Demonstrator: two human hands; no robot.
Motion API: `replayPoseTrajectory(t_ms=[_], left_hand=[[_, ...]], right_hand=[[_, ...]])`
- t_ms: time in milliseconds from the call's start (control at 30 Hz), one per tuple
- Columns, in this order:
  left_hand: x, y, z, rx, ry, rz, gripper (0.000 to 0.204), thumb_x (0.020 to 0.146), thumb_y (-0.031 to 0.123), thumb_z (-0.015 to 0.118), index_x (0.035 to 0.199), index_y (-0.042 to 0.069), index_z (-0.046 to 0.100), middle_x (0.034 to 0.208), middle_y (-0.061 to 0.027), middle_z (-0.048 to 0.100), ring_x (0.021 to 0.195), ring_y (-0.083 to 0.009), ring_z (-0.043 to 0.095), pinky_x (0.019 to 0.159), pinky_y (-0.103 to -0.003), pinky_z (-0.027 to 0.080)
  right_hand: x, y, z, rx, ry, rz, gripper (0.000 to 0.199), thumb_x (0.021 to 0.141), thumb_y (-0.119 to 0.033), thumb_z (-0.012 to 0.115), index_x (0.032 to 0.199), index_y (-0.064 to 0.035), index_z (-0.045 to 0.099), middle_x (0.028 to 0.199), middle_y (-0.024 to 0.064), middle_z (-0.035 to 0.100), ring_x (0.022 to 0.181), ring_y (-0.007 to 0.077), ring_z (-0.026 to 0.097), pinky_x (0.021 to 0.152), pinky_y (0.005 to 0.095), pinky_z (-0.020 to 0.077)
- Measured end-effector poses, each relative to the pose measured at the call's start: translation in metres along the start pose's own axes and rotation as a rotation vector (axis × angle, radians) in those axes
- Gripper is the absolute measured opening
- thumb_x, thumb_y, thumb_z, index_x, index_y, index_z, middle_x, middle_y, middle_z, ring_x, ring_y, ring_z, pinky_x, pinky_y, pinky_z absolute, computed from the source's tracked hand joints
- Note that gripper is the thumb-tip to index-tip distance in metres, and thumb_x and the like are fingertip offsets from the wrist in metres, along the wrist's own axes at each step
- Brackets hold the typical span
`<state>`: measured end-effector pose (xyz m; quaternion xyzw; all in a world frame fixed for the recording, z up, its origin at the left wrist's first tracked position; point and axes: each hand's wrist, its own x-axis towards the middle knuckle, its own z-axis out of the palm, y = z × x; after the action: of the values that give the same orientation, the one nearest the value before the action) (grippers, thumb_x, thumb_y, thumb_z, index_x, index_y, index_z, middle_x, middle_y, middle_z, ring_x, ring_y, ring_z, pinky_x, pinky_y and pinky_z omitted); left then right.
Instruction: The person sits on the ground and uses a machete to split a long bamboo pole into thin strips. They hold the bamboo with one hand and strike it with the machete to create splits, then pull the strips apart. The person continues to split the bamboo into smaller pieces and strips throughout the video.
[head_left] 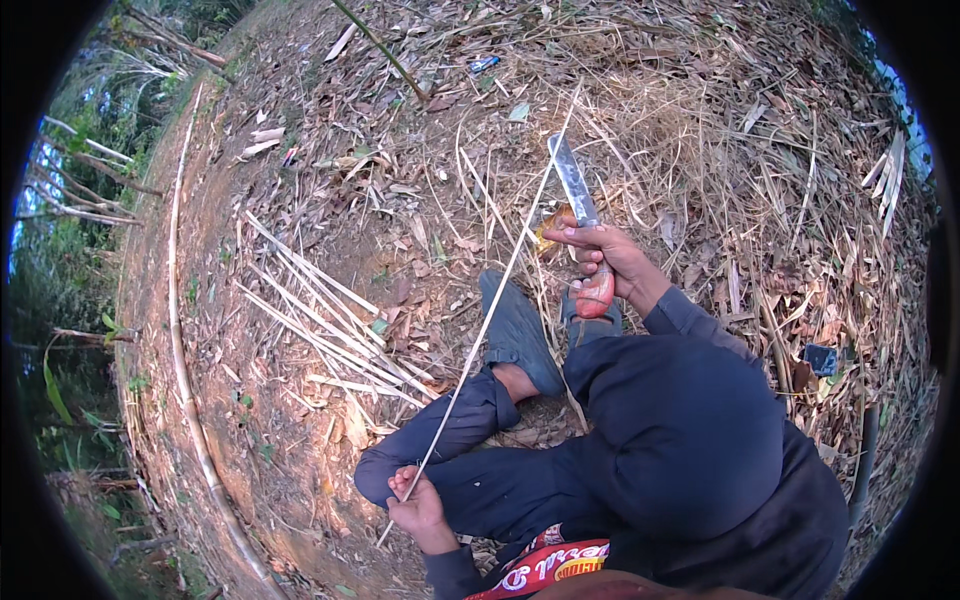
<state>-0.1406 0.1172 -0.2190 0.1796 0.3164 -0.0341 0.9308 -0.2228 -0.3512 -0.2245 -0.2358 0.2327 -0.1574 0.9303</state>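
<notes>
The left hand (418,508) pinched and the right hand (612,262) clenched, each round its own object. Along the left edge of the leaf-strewn brown ground (215,250) lay a long, pale-brown wooden pole (177,340), apparently unsplit. The left hand's long, thin, cream-coloured strip (480,337) slanted upward in one piece; work on it seemed unfinished. Shorter, flat, pale strips (372,358), apparently already split, lay heaped right of the pole. The right hand gripped a steel-bladed, red-handled knife (582,200); whether it touched the cream-coloured strip could not be told.
</notes>
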Motion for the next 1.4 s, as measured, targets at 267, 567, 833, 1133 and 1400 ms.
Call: replayPoseTrajectory(t_ms=[267,567,833,1133,1400], left_hand=[[-0.011,-0.018,-0.032,0.072,-0.023,-0.191,0.073,0.103,0.055,0.016,0.084,-0.005,0.051,0.082,-0.021,0.06,0.109,-0.0386,0.057,0.097,-0.051,0.047],[-0.095,0.047,0.094,1.834,-0.698,-0.361,0.044,0.105,0.036,0.041,0.105,-0.005,0.056,0.085,-0.016,0.066,0.081,-0.0277,0.069,0.066,-0.036,0.054],[-0.003,-0.105,0.149,1.051,-0.871,-0.964,0.036,0.107,0.04,0.035,0.108,0.006,0.049,0.071,-0.0015,0.048,0.049,-0.0094,0.043,0.044,-0.022,0.037],[0.09,-0.138,0.115,0.677,-0.653,-1.119,0.025,0.106,0.034,0.041,0.094,0.013,0.045,0.065,0.0063,0.032,0.045,-0.0012,0.022,0.036,-0.018,0.017],[0.075,-0.157,0.093,0.735,-0.616,-1.273,0.029,0.106,0.037,0.041,0.09,0.013,0.045,0.063,0.0067,0.03,0.045,-0.0012,0.021,0.037,-0.018,0.017]], right_hand=[[0.03,0.029,0.05,-0.285,0.215,0.042,0.029,0.088,-0.019,0.073,0.107,-0.0033,0.057,0.088,0.0024,0.065,0.051,0.0003,0.044,0.044,0.0187,0.0432],[0.034,0.009,0.102,-0.703,0.048,0.059,0.028,0.091,-0.021,0.071,0.106,-0.0028,0.056,0.077,0.0008,0.061,0.053,0.0049,0.05,0.045,0.0231,0.0453],[0.039,0.004,0.205,-1.266,0.018,0.24,0.049,0.089,-0.048,0.069,0.095,0.0006,0.062,0.072,0.0053,0.062,0.046,0.0065,0.049,0.04,0.024,0.043],[0.043,-0.011,0.032,-1.738,0.506,-0.171,0.045,0.095,-0.043,0.059,0.079,-0.0006,0.059,0.054,0.0067,0.052,0.049,0.0192,0.055,0.049,0.0381,0.0434],[-0.007,0.018,0.051,-2.428,-0.556,-0.601,0.039,0.08,-0.025,0.075,0.11,-0.0048,0.058,0.085,0.0076,0.062,0.076,0.0249,0.066,0.058,0.037,0.0516]])
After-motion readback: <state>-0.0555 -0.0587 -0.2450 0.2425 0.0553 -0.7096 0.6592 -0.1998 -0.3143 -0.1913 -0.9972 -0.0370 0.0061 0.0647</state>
